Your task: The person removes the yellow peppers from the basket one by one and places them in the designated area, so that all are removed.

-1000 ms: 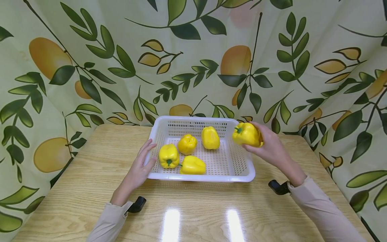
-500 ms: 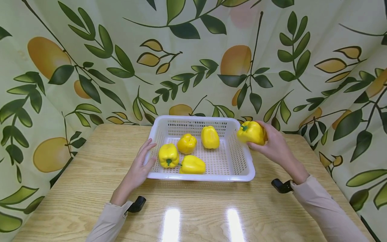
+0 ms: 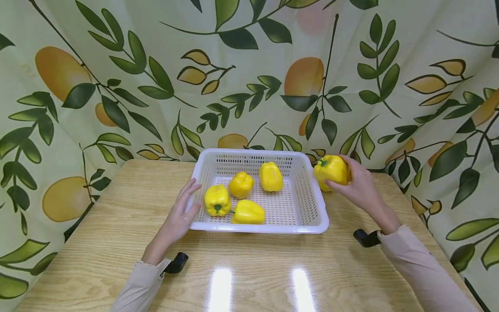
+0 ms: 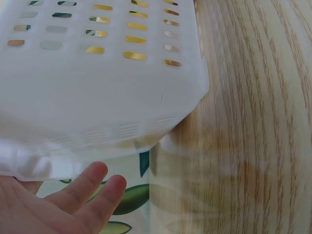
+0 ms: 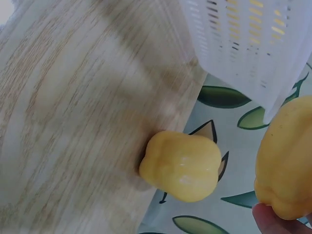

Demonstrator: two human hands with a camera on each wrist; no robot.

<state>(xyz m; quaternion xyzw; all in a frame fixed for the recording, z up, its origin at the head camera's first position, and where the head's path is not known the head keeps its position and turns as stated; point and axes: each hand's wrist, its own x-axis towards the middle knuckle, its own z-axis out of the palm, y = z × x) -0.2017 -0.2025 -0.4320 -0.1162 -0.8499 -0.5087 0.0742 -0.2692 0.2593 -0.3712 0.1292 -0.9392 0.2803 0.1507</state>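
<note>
My right hand (image 3: 360,186) holds a yellow bell pepper (image 3: 330,171) just beyond the basket's right rim, its green stem facing up and left. Below it, in the right wrist view, another yellow bell pepper (image 5: 181,165) sits on the table; from the head it is hidden. Inside the white perforated basket (image 3: 257,230) lie several more yellow peppers: one at left (image 3: 217,200), one at front (image 3: 248,212), one near the middle (image 3: 241,185) and one at the back (image 3: 271,177). At the basket's left side my left hand (image 3: 177,219) rests with its fingers extended along the rim.
The basket stands on a wood-grain table (image 3: 249,264), towards its far edge. Behind and at both sides hangs a curtain (image 3: 249,86) printed with leaves and fruit. Black wrist mounts (image 3: 177,263) show at both cuffs.
The right hand has carried its pepper to the right, from above the basket's right rim to outside it. The left hand and the basket stay in place.
</note>
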